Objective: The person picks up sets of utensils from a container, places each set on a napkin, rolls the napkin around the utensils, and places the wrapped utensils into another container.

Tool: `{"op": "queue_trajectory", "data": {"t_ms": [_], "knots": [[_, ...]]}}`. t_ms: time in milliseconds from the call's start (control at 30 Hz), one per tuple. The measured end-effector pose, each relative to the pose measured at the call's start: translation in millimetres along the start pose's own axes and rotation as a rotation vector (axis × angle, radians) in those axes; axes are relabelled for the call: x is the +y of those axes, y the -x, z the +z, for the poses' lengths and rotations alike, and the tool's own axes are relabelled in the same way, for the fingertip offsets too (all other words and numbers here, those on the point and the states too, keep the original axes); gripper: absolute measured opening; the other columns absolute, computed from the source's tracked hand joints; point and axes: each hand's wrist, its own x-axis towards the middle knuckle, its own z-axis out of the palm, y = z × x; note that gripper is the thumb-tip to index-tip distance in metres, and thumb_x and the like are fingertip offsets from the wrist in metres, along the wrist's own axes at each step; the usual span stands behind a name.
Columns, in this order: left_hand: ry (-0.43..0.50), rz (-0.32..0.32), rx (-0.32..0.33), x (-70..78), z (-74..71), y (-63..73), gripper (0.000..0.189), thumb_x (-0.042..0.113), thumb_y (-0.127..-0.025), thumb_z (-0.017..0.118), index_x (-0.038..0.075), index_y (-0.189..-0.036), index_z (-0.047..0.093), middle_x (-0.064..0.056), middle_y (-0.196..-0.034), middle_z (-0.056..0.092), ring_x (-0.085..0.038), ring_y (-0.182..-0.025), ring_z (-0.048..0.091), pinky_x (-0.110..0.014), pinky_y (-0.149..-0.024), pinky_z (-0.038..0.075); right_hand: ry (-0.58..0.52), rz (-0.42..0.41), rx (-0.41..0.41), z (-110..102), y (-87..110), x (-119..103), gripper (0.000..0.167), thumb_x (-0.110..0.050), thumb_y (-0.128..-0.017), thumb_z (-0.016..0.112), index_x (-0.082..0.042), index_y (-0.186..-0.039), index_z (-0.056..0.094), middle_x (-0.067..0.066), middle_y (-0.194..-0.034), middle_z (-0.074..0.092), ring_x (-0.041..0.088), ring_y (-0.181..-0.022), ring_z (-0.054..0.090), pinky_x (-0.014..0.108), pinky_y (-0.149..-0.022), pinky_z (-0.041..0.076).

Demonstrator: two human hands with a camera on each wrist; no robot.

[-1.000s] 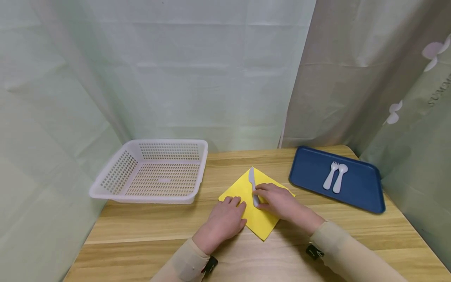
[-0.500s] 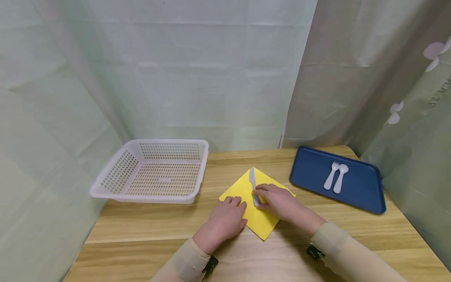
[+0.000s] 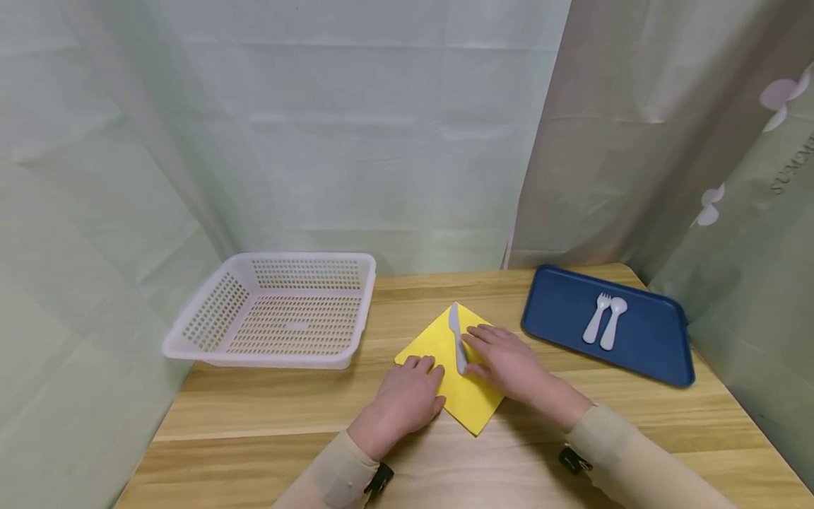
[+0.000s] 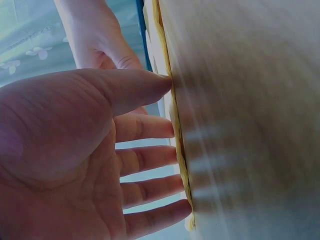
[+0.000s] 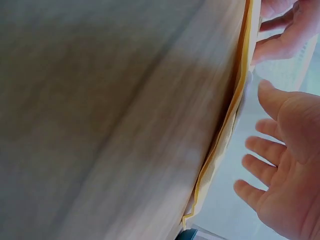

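Yellow napkin (image 3: 467, 396) under both hands: the left hand (image 3: 409, 397) rests extended on it; the right hand (image 3: 509, 362), loose, grips nothing. Knife (image 3: 456, 334) on napkin, just left of the nearer right fingertips, long axis pointing forward.

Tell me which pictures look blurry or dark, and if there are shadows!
Head view: bright, the yellow sheet vivid, a soft shadow on the table near the right sleeve; left wrist view: tabletop blurry, with dark patches and pale streaks; right wrist view: tabletop dim and blurry too.
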Motion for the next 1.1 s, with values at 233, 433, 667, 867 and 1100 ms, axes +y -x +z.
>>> {"op": "queue_trajectory", "data": {"t_ms": [233, 433, 667, 867, 1100], "knots": [[-0.007, -0.002, 0.0, -0.3, 2.1, -0.6, 0.054, 0.048, -0.105, 0.074, 0.014, -0.146, 0.069, -0.008, -0.148, 0.064, -0.031, -0.134, 0.061, -0.047, -0.104, 0.057, 0.047, 0.046, 0.043, -1.7, 4.5, 4.4, 0.065, -0.042, -0.102, 0.08, -0.003, -0.152, 0.064, 0.018, -0.157, 0.061, 0.042, -0.148, 0.053, 0.061, -0.123, 0.039], [-0.01, 0.002, 0.005, -0.5, 2.2, -0.7, 0.053, 0.048, -0.105, 0.074, 0.014, -0.146, 0.069, -0.008, -0.148, 0.064, -0.031, -0.134, 0.061, -0.047, -0.103, 0.057, 0.077, 0.088, 0.062, -4.2, 9.0, 9.1, 0.069, -0.044, -0.103, 0.078, -0.004, -0.156, 0.061, 0.019, -0.16, 0.058, 0.042, -0.15, 0.052, 0.061, -0.124, 0.038], [-0.006, -0.003, 0.001, -0.2, 2.2, -0.7, 0.054, 0.048, -0.105, 0.073, 0.014, -0.148, 0.068, -0.008, -0.149, 0.063, -0.031, -0.135, 0.06, -0.047, -0.105, 0.056, 0.087, 0.11, 0.099, -5.1, 12.4, 16.3, 0.075, -0.044, -0.103, 0.079, -0.004, -0.161, 0.055, 0.02, -0.161, 0.057, 0.043, -0.15, 0.05, 0.063, -0.124, 0.038], [-0.013, 0.001, 0.012, 0.1, 1.9, 0.0, 0.053, 0.048, -0.105, 0.074, 0.014, -0.146, 0.069, -0.008, -0.147, 0.064, -0.031, -0.133, 0.061, -0.046, -0.102, 0.058, 0.096, 0.143, 0.114, -8.9, 17.0, 21.5, 0.073, -0.044, -0.103, 0.078, -0.003, -0.16, 0.056, 0.021, -0.161, 0.056, 0.045, -0.15, 0.05, 0.064, -0.124, 0.036], [-0.01, 0.006, 0.016, 0.1, 0.9, 1.3, 0.052, 0.047, -0.105, 0.074, 0.014, -0.144, 0.07, -0.008, -0.145, 0.065, -0.031, -0.132, 0.061, -0.046, -0.101, 0.058, 0.096, 0.179, 0.135, -14.0, 22.8, 28.7, 0.072, -0.041, -0.105, 0.077, -0.002, -0.161, 0.055, 0.023, -0.162, 0.055, 0.046, -0.151, 0.048, 0.064, -0.126, 0.033]]}}
